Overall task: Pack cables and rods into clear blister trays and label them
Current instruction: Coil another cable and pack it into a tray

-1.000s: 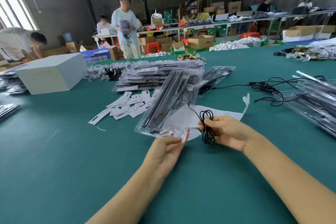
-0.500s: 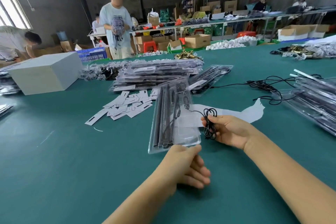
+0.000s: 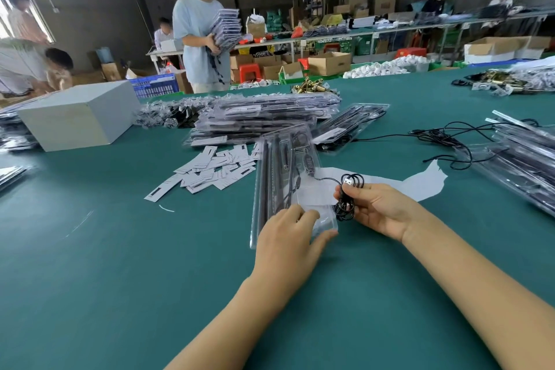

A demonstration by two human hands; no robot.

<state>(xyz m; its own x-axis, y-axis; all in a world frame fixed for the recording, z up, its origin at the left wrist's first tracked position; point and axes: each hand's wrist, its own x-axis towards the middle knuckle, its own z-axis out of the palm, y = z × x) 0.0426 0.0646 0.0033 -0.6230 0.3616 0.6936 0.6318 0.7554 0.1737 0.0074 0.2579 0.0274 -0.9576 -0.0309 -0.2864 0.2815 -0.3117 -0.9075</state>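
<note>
Left hand (image 3: 288,237) flat, pressing near end of blister tray (image 3: 285,177); right hand (image 3: 378,207) pinching coiled cable (image 3: 348,195) just beside tray

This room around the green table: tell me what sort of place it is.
Likely a packing workshop or small factory: stacked clear blister packs holding black rods on the green work table, brown cardboard cartons along the back, and a loose pile of white paper labels.

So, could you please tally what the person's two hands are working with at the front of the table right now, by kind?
Clear blister tray, pressed flat by the left hand: 1
Coiled black cable, pinched in the right hand, its end trailing into the tray: 1
White backing sheet under them: 1
Total: 3
</note>
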